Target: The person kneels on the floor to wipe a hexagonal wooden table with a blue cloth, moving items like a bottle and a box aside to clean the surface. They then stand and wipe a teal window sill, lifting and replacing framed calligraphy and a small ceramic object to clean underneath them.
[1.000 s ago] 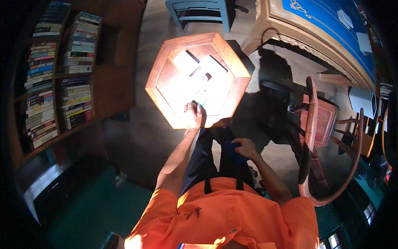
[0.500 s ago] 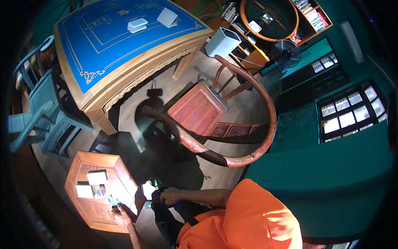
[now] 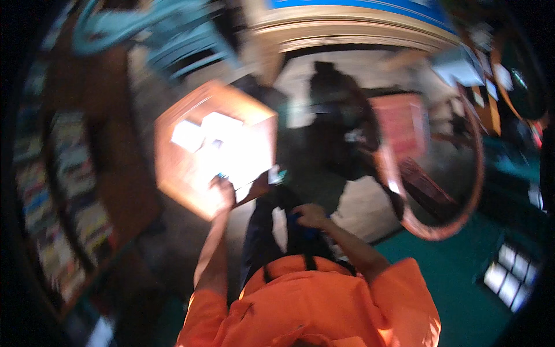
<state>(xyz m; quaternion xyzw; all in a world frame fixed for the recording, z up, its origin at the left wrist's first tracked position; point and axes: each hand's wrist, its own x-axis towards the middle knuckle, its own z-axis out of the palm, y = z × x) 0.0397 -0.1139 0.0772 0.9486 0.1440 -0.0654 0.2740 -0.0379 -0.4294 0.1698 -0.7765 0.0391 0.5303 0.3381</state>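
My left hand [image 3: 222, 195] is over the near edge of a hexagonal wooden table [image 3: 167, 173]. Its fingers are bent together at a small blue thing [image 3: 221, 176], too blurred to name. Two white rectangular pieces [image 3: 188, 136] [image 3: 222, 124] lie farther back on the tabletop, beside a small pale round object [image 3: 217, 144]. Strong sunlight washes out much of that surface. My right hand [image 3: 312, 215] is closed above my dark-clothed lap, with a bit of blue showing at its fingers; what it grips is mostly hidden.
A reddish wooden armchair [image 3: 399, 124] with a curved rail stands to the right. Beyond are a large blue-topped table [image 3: 370, 7] and a blue-green chair [image 3: 191, 49]. Bookshelves [image 3: 75, 191] line the left. A small green and white item [image 3: 278, 174] is by the table's right corner.
The view has swung left, so the hexagonal table now appears nearer the middle and the shelves at left come in. My left hand stays at the table's near edge, my right hand over my lap.
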